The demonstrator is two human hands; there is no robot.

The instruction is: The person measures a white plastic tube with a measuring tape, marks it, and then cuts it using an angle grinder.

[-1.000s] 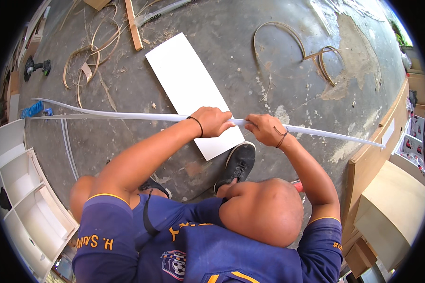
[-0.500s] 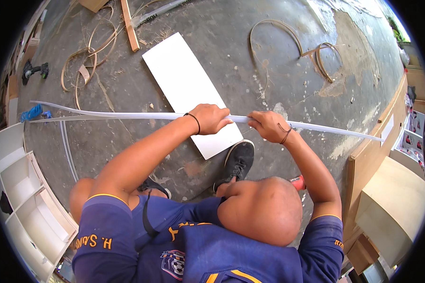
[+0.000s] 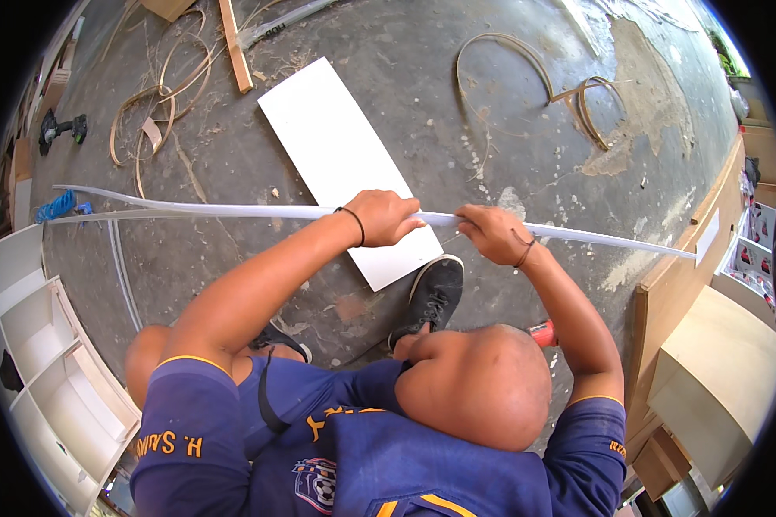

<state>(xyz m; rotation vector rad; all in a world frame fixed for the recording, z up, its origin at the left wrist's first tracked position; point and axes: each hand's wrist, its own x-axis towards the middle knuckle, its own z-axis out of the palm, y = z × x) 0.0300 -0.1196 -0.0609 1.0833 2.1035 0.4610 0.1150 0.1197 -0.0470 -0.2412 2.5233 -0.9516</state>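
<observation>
A long, thin white strip (image 3: 259, 211) runs across the view in front of me, a little bent toward its left end. My left hand (image 3: 379, 215) is closed around it near the middle. Just to the right, my right hand (image 3: 494, 233) grips the same strip, leaving a short length showing between the two. Below the strip, on the floor, lies a rectangular white board (image 3: 328, 129), partly hidden by my left hand. My dark shoe (image 3: 431, 297) is at the board's near end. Both fists hide how the fingers close on the strip.
Coils of thin banding (image 3: 164, 95) lie far left, with another coil (image 3: 591, 112) far right. A cordless drill (image 3: 62, 129) rests at the left, above a blue coiled hose (image 3: 58, 207). White shelving (image 3: 69, 370) stands near left; a wooden panel (image 3: 664, 319) stands at right.
My right hand has shifted very slightly to the right along the strip. The left hand has stayed in place, and the strip has barely moved.
</observation>
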